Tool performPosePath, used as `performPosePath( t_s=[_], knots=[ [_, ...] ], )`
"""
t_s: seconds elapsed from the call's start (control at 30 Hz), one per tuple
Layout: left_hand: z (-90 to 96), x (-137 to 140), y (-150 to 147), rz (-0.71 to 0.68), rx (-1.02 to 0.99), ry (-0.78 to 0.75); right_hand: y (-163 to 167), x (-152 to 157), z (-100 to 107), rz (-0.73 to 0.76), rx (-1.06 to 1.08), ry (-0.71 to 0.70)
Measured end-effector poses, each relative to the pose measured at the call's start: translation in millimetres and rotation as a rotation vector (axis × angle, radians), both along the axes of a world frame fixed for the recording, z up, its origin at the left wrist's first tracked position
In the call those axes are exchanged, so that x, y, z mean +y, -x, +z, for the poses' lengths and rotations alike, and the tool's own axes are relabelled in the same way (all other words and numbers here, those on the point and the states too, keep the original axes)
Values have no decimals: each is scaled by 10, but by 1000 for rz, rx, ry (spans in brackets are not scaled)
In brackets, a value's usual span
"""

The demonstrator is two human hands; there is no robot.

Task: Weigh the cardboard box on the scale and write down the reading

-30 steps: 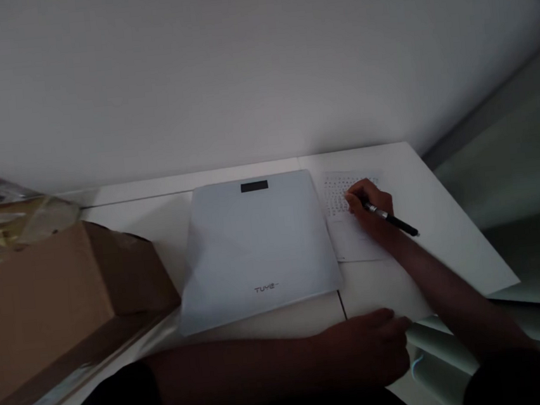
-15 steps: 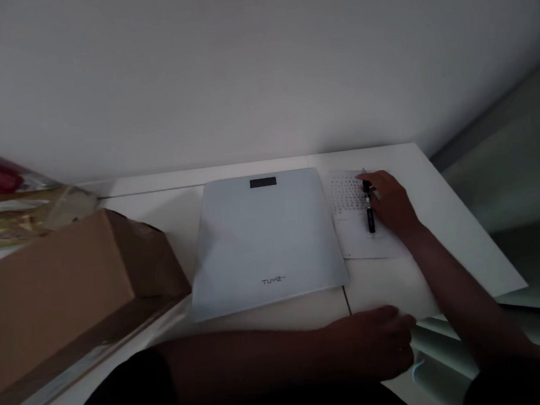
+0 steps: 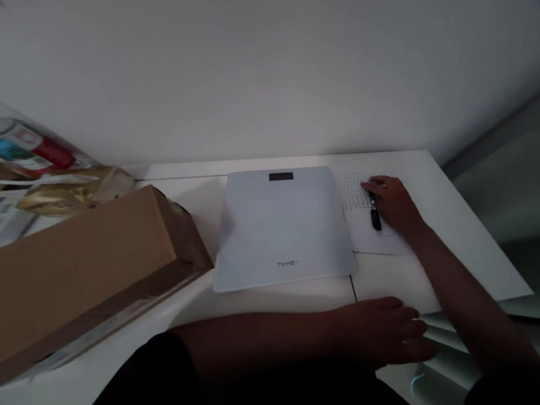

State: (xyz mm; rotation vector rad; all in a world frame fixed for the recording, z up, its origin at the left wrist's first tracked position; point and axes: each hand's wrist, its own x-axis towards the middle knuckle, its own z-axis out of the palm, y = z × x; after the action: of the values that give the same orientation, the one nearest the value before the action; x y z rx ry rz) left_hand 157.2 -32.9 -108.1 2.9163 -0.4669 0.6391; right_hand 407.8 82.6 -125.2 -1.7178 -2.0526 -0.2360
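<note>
My right hand is over a sheet of paper with handwritten lines, its fingers closed around the upper end of a black pen. The pen's lower end points toward me, and its top is hidden by the fingers. To the left of the paper lies a flat white bathroom scale with a dark display at the far edge. My left hand is at the table's front edge, its forearm across the front of the scale. Its fingers are stretched out to the right and slightly apart, holding nothing.
A brown cardboard box stands on the white table, left of the scale. Behind it are a gold package and a bottle with a red part. A wall rises behind the table. Pale slats show below its right front edge.
The view has swung left, showing more of the packages. My left hand's curled fingers have straightened and spread. My right hand stays at the pen on the paper.
</note>
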Motion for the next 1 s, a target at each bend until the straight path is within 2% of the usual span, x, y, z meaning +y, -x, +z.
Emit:
performPosePath(
  t_s=[0.2,0.33,0.47,0.57,0.67,0.73,0.8,0.87,1.0],
  knots=[
    [-110,-61,-57,-47,-167,-10,26,-6,43,18,-2,-57],
    [-117,-105,-53,-88,-299,-5,96,-48,133,-70,88,-159],
    [-59,-147,78,-23,-338,-120,134,-82,207,-71,135,-236],
    [39,-135,307,42,-380,-214,278,-144,296,-39,152,-290],
    [202,-66,639,135,-412,-270,644,-269,413,-5,180,-285],
    [327,-7,890,229,-405,-297,995,-369,487,76,132,-322],
    [445,43,1147,336,-405,-327,1384,-458,554,227,92,-353],
    [554,71,1403,440,-424,-359,1769,-520,619,390,102,-339],
    [756,51,1922,637,-429,-368,2430,-563,760,614,156,-274]
  ],
)
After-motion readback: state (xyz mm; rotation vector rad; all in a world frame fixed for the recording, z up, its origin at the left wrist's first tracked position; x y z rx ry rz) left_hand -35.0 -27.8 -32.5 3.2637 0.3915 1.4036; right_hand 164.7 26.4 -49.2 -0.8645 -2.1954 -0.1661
